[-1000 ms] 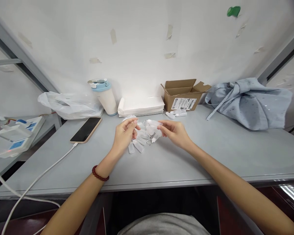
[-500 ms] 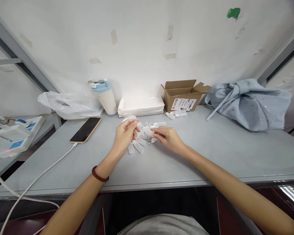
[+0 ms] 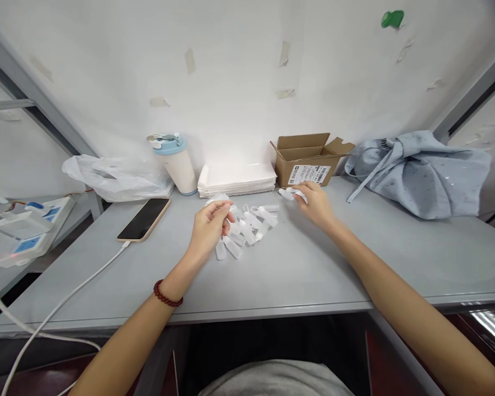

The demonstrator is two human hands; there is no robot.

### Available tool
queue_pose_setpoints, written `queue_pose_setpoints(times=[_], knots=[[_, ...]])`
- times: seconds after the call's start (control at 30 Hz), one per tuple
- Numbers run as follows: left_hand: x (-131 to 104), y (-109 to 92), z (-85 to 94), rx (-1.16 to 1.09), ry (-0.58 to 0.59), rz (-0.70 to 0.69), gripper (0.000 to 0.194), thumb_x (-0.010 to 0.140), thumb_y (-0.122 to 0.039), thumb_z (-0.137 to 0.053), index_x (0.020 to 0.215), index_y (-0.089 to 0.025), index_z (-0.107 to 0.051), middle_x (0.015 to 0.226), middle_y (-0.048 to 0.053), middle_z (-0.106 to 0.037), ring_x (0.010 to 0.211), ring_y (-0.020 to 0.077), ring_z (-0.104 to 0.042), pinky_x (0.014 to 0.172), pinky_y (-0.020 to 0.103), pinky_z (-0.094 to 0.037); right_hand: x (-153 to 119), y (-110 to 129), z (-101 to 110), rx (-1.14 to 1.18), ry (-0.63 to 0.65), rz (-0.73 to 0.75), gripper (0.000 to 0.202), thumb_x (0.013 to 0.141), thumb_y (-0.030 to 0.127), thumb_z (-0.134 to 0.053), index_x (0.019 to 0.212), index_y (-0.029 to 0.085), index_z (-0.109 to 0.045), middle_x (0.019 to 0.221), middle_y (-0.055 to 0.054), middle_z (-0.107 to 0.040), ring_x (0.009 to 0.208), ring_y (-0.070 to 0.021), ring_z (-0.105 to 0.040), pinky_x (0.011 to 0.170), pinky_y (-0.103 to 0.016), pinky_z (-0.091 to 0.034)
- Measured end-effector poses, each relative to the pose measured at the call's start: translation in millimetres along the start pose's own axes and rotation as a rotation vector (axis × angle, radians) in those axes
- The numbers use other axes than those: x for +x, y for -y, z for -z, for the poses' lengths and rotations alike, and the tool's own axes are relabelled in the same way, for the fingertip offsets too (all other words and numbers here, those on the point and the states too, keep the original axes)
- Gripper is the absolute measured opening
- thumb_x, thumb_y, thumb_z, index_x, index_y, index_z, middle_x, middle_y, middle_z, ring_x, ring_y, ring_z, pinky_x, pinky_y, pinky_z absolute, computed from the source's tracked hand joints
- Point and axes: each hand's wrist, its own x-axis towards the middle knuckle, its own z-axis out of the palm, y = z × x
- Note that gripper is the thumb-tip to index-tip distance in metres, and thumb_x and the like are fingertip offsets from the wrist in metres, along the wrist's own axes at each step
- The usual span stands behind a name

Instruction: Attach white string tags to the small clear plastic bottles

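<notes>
Several small translucent white plastic pieces (image 3: 260, 221), some with thin loops, lie in a loose heap at the middle of the desk. My left hand (image 3: 210, 224) is over the heap's left side, thumb and fingertips pinched together; whatever is between them is too small or hidden to make out. To the right, my right hand (image 3: 315, 204) reaches in front of the cardboard box. Its fingers close on a small group of the same plastic pieces (image 3: 286, 193), partly covering them.
Along the wall stand a white plastic bag (image 3: 113, 179), a tumbler with a blue lid (image 3: 179, 168), a stack of white paper (image 3: 237, 180), an open cardboard box (image 3: 307, 162) and a light blue cloth bundle (image 3: 429, 176). A phone (image 3: 144, 220) with a charging cable (image 3: 78, 289) lies left.
My right hand has moved from the heap to the right and back, onto the pieces by the box. More pieces now show at the heap's right side. My left hand has barely moved.
</notes>
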Motion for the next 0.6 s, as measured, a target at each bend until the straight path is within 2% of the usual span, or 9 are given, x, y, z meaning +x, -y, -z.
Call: queue_pose_setpoints(times=[0.07,0.2,0.33,0.6], knots=[[0.2,0.8,0.3,0.002,-0.001,-0.003,0.026,0.079,-0.035,-0.060,0.094,-0.014,-0.064,0.063,-0.002,-0.056,0.042,0.0053,-0.043,0.042,0.019,-0.031,1.9,-13.1,-0.7,-0.154,0.039,-0.046,0.033,0.086,0.017,-0.046,0.113,0.012,-0.065,0.119,-0.018,-0.058,0.111,-0.0329,-0.050,0.093,-0.047,-0.040],[0.8,1.7,0.1,0.001,-0.003,-0.006,0.026,0.078,-0.036,-0.061,0.093,-0.014,-0.064,0.064,-0.002,-0.056,0.042,0.0053,-0.043,0.042,0.019,-0.030,1.0,-26.6,1.0,-0.330,0.149,-0.183,0.041,0.085,0.014,-0.044,0.124,0.011,-0.058,0.133,-0.018,-0.050,0.119,-0.0366,-0.045,0.089,-0.049,-0.042],[1.0,1.2,-0.3,-0.007,-0.004,-0.003,0.027,0.078,-0.036,-0.061,0.093,-0.014,-0.064,0.063,-0.002,-0.056,0.042,0.0055,-0.043,0.042,0.019,-0.030,0.5,-31.7,3.6,-0.345,0.253,-0.237,0.039,0.084,0.012,-0.045,0.121,0.015,-0.060,0.129,-0.016,-0.055,0.117,-0.0350,-0.048,0.086,-0.046,-0.045],[0.2,1.0,0.4,0.000,0.000,0.000,0.027,0.078,-0.036,-0.060,0.093,-0.013,-0.064,0.063,-0.001,-0.056,0.042,0.0054,-0.042,0.042,0.019,-0.030,2.8,-24.1,-0.4,-0.291,0.262,-0.245,0.031,0.085,0.022,-0.054,0.112,0.012,-0.063,0.114,-0.017,-0.062,0.105,-0.0318,-0.057,0.085,-0.041,-0.045]])
